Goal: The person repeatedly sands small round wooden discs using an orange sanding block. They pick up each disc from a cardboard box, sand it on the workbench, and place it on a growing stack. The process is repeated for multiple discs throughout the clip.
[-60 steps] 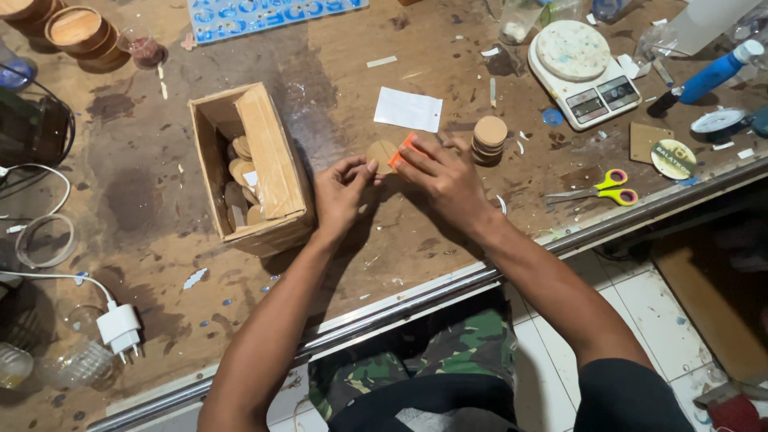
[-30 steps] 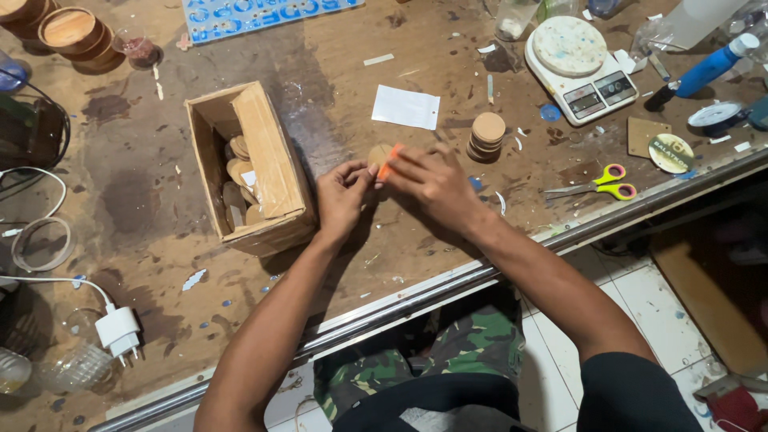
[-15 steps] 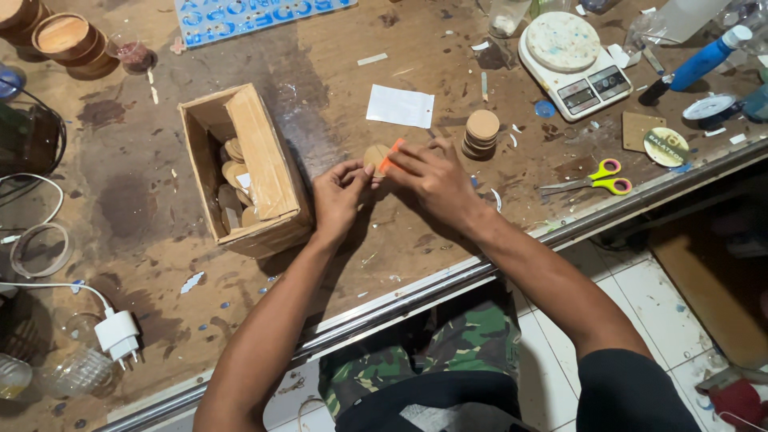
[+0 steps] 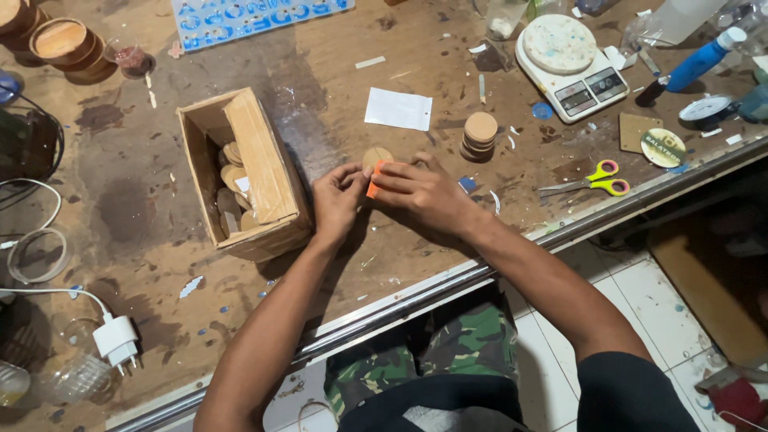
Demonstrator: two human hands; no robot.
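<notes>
Stained wood bench [image 4: 144,208] carries the work. Both hands meet at its middle: left hand [image 4: 336,200] and right hand [image 4: 420,192] pinch a small orange piece [image 4: 373,182] against a wooden disc [image 4: 376,156]. Beside the left hand sits an open box [image 4: 272,172] of discs; a disc stack [image 4: 480,136], scissors [image 4: 588,180] and scale [image 4: 572,68] lie right.

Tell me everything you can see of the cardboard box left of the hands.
The box is small, brown cardboard, worn, and open on top, with one long flap folded inward over its right half. It lies on the bench, angled, long side running away from the person. Inside, on the left, sit pale round discs, overlapping one another. The left hand is just right of it, not touching; nothing else touches it.
</notes>
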